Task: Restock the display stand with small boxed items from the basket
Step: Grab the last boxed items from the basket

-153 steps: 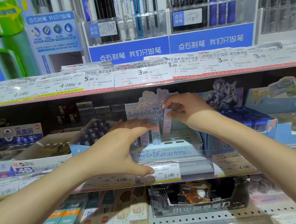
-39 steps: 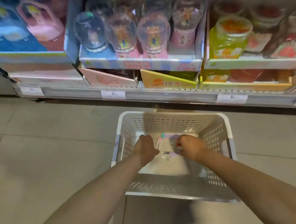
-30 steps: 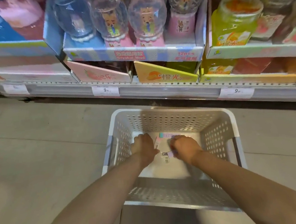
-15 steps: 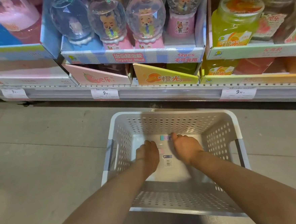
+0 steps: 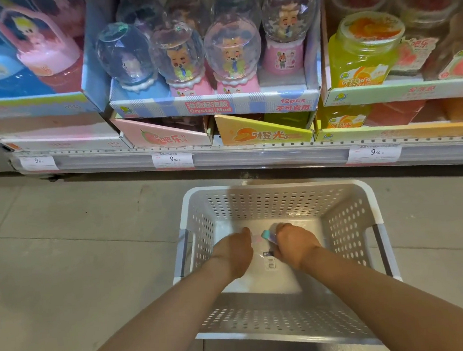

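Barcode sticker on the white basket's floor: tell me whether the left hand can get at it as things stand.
Probably yes. The small barcode sticker lies bare between both hands, nothing over it, and the left hand is already down inside the white perforated plastic basket right beside it.

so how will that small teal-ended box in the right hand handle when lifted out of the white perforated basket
The small teal-ended box probably lifts lightly: the right hand pinches it alone. It looks like stiff card, so unlikely to flop. Its glossy face may be slippery.
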Motion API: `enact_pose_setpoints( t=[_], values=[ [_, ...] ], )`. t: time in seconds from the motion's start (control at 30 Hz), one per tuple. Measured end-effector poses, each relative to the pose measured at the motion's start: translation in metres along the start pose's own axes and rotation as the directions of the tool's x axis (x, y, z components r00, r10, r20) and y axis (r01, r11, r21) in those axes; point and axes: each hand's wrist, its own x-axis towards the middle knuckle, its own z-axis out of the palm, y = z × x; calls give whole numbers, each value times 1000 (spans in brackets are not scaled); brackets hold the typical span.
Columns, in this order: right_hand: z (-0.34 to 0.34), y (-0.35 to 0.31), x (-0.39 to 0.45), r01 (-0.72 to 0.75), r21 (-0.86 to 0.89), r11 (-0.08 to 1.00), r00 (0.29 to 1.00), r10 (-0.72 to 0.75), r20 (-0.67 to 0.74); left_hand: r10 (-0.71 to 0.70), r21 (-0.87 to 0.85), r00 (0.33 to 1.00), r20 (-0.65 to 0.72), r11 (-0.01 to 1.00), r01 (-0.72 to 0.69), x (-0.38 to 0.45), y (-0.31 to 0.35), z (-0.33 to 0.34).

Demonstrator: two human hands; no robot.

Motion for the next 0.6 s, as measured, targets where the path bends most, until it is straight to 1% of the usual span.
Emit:
enact_pose_setpoints(
  t=[0.07,0.13,0.2,0.3,0.37,0.5,0.6],
  values=[
    [-12,-3,-7,-15,47,999,1000,14,7,-37,-85,999,-38,996,33,-8,0,-13],
    [-32,-9,-19,-9,86,996,1000,9,1,-27,-96,997,-78,995,20,-20,0,-29],
    [-56,-18,-36,14,129,992,999,-10,-32,24,-74,995,-95,997,-32,-37,-1,-47],
    [-98,-35,-67,24,232,972,996,-4,-87,59,-129,988,-145,989,-78,-66,0,-80],
    [-125,-46,-90,33,296,955,992,5,-127,50,-157,980,-192,984,-81,-89,5,-108],
    [-185,-69,-141,39,353,935,982,30,-188,12,-226,970,-243,972,-69,-149,17,-171],
    [-238,-87,-184,70,388,919,974,20,-224,-25,-355,963,-269,932,-75,-198,24,-222]
  ],
)
